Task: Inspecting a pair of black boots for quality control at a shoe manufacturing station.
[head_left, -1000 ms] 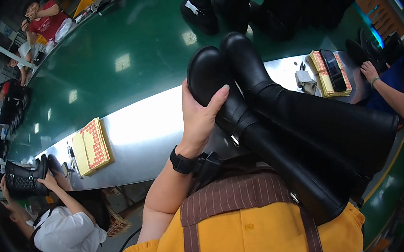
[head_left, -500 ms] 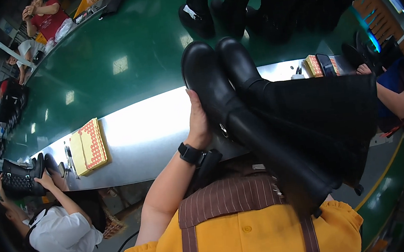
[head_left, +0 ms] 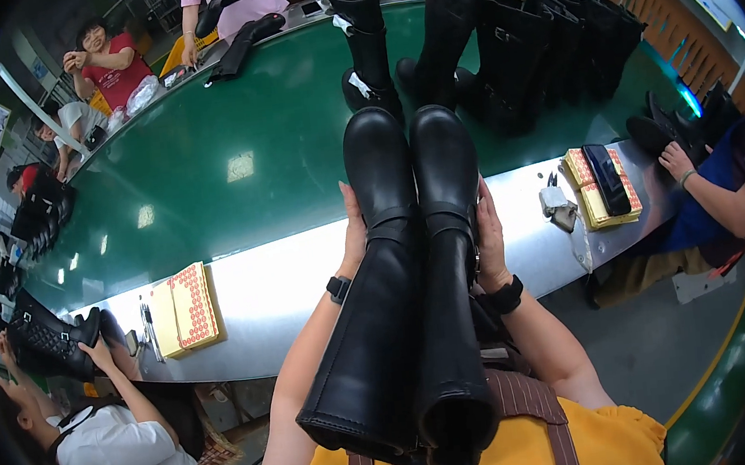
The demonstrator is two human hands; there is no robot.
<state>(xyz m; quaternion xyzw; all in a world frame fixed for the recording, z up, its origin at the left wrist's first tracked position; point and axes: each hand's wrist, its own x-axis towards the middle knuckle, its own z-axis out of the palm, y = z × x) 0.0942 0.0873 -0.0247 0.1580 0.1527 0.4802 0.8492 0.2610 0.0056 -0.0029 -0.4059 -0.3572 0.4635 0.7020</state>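
Note:
A pair of tall black boots lies side by side in front of me, toes pointing away and shafts running back toward my chest. My left hand [head_left: 354,234] grips the outer side of the left boot [head_left: 357,343] near the ankle strap, its thumb showing along the foot. On the opposite side, my right hand [head_left: 491,252] is closed against the right boot [head_left: 456,314] at the ankle. Most of the fingers of both hands are hidden by the boots. The open top of the right boot's shaft faces me.
A metal ledge [head_left: 304,271] edges the green table surface [head_left: 197,205]. Yellow sheets with red dots [head_left: 185,308] lie left, beside pens [head_left: 149,328]; a phone [head_left: 607,181] tops another stack at right. Several black boots [head_left: 514,63] stand farther back. Co-workers sit on both sides.
The boots have swung from a slant toward the lower right to nearly straight, side by side. My right hand, hidden before, now shows on the right boot. The view has shifted upward.

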